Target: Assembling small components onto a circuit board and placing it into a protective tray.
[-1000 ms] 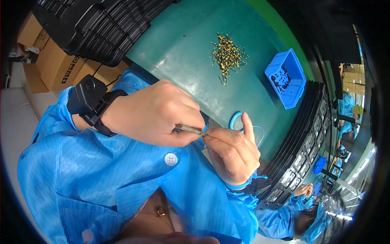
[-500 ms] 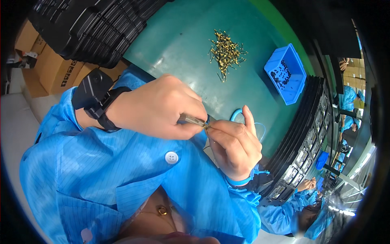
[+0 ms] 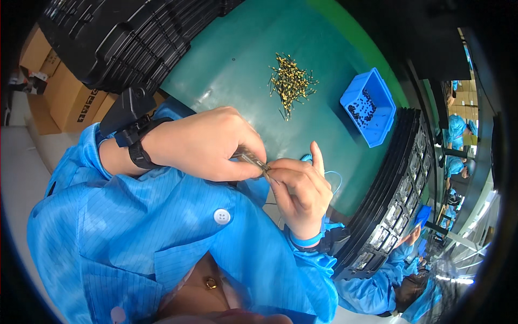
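Observation:
My left hand [image 3: 208,143], with a black strap and device at its wrist, is closed around a slim, greyish, shiny piece [image 3: 251,159]. One end of that piece pokes out between thumb and forefinger. Against this end my right hand [image 3: 302,186] pinches with thumb and fingertips, one finger raised. What its fingertips hold is too small and covered to make out. Beyond the hands, on the green table mat [image 3: 226,81], lies a pile of small black-and-yellow pin-like parts [image 3: 291,83].
A blue bin [image 3: 372,108] with small black pieces stands to the right. Stacked black trays [image 3: 396,205] line the right edge; black crates [image 3: 135,43] sit at the far left, by a cardboard box [image 3: 73,97]. A co-worker in blue [image 3: 372,289] sits at lower right.
The view has shifted slightly, so pile and bin appear lower and further left. Both hands keep their hold, the right one a little more to the left in the picture.

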`<state>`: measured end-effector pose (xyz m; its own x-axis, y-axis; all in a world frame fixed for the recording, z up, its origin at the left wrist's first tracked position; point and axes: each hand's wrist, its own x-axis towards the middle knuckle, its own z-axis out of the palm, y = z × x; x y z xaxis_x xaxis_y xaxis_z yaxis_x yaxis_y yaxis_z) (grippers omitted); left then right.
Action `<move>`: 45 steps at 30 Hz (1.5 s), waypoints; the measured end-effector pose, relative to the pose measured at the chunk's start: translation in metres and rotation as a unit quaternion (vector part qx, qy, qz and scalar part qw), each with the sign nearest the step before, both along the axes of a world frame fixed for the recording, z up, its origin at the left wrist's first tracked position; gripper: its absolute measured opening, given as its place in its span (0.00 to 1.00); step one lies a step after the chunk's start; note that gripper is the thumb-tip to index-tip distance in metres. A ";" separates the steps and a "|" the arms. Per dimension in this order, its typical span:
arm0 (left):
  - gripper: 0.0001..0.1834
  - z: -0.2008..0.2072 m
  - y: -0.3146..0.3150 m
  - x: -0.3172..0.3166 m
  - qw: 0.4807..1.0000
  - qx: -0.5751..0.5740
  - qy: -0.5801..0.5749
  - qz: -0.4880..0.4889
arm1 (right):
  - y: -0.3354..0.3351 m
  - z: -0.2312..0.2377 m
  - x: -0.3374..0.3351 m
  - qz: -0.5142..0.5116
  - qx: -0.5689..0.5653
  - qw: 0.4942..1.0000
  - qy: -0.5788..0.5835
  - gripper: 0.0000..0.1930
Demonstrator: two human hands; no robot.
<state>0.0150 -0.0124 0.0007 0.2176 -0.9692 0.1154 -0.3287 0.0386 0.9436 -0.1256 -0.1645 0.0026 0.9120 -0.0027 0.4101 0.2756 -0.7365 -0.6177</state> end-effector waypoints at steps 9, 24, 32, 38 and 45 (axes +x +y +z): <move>0.08 0.000 0.002 0.000 1.000 0.004 0.006 0.001 | 0.003 -0.006 -0.001 -0.015 0.021 0.999 -0.019 0.10; 0.09 -0.003 0.003 0.001 0.999 0.016 0.036 -0.001 | -0.005 -0.006 0.008 0.007 0.208 0.976 0.069 0.06; 0.09 0.000 0.003 0.001 0.997 0.052 0.052 0.014 | -0.005 -0.002 0.009 0.018 0.182 0.981 0.062 0.06; 0.10 0.000 0.004 0.001 0.995 0.078 0.056 0.023 | -0.004 -0.004 0.007 0.006 0.122 0.992 0.027 0.07; 0.10 0.001 0.004 0.001 0.996 0.070 0.047 0.013 | 0.002 -0.010 0.008 -0.012 0.078 0.996 -0.029 0.09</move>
